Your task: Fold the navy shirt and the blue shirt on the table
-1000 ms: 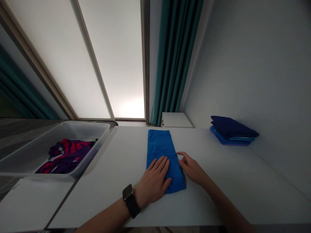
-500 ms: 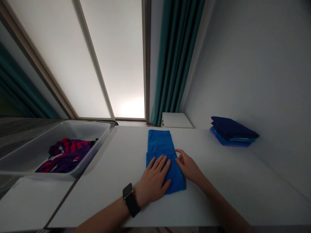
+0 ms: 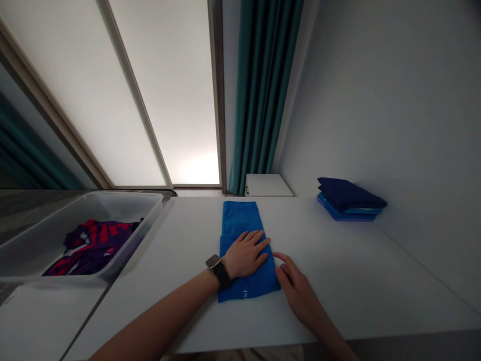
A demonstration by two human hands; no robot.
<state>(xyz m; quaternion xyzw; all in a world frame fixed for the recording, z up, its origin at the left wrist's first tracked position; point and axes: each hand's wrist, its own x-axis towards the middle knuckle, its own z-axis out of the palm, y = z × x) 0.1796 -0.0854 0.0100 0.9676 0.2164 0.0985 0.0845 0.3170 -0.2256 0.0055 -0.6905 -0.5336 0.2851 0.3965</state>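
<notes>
A bright blue garment (image 3: 242,218), folded into a long strip, lies on the white table (image 3: 338,265) in front of me. My left hand (image 3: 246,253), with a dark watch on the wrist, lies flat on the middle of the garment, fingers spread and pointing right. My right hand (image 3: 295,283) rests on the table at the garment's near right corner, fingers loosely extended and touching its edge.
A translucent bin (image 3: 56,240) at the left holds a red and purple striped garment (image 3: 88,243). A stack of folded dark blue clothes (image 3: 347,198) sits at the far right against the wall. A small white cabinet (image 3: 266,185) and teal curtain (image 3: 263,95) stand behind the table.
My left hand slid forward along the garment to its middle. My right hand drew back toward me, from the garment's right edge to its near corner.
</notes>
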